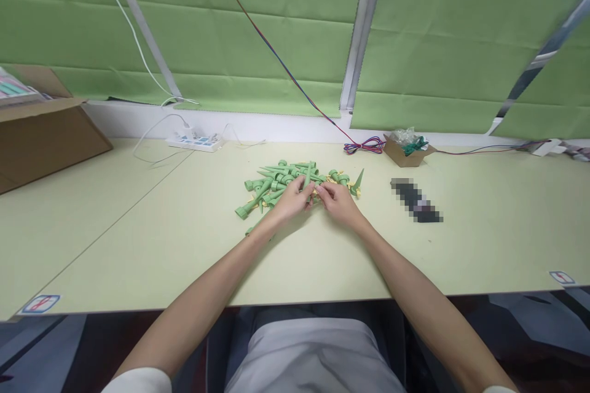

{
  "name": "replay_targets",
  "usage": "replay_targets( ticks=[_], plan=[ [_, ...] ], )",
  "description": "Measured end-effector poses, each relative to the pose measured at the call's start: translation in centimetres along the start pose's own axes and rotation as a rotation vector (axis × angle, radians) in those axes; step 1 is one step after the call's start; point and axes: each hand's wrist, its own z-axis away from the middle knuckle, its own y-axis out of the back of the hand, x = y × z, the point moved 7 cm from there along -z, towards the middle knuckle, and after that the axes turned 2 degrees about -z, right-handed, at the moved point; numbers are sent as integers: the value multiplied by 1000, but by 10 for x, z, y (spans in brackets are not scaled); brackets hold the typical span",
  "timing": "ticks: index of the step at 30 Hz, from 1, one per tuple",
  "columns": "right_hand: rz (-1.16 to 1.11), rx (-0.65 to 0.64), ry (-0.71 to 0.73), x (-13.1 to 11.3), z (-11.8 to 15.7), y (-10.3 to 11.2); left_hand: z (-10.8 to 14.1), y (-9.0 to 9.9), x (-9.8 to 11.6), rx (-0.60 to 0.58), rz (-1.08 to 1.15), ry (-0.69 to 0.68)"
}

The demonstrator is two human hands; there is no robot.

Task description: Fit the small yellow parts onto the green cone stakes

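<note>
My left hand [295,199] is closed around a green plastic watering spike [308,174], its tapered point up. Close beside it, the fingertips of my right hand [340,201] are pinched together at the spike's side. Whatever they pinch is too small and too covered to make out. Beneath and behind both hands lies a loose pile of similar green spikes [252,206], with caps at their wide ends. Small yellow pieces [358,193] are scattered among them. One more green part [249,231] is partly hidden by my left forearm.
A small cardboard box [405,156] with clear and green plastic stands at the back right, near a coiled red-and-blue wire [364,146]. A blurred dark object [416,201] lies to the right. At the back left are a power strip [196,141] and a large carton [46,141].
</note>
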Motion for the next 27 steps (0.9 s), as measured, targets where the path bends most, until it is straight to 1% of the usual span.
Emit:
replay_targets(
  ticks=[6, 12, 16, 27],
  plan=[
    [16, -7, -15, 0, 0, 0, 0, 0, 1, -6, -7, 2],
    [-153, 7, -37, 4, 2, -1, 0, 4, 2, 40, -16, 4],
    [-136, 0, -20, 6, 2, -1, 0, 5, 2, 42, -23, 14],
    [-144, -29, -46, 0, 2, -2, 1, 3, 3, 34, -46, -1]
  ],
)
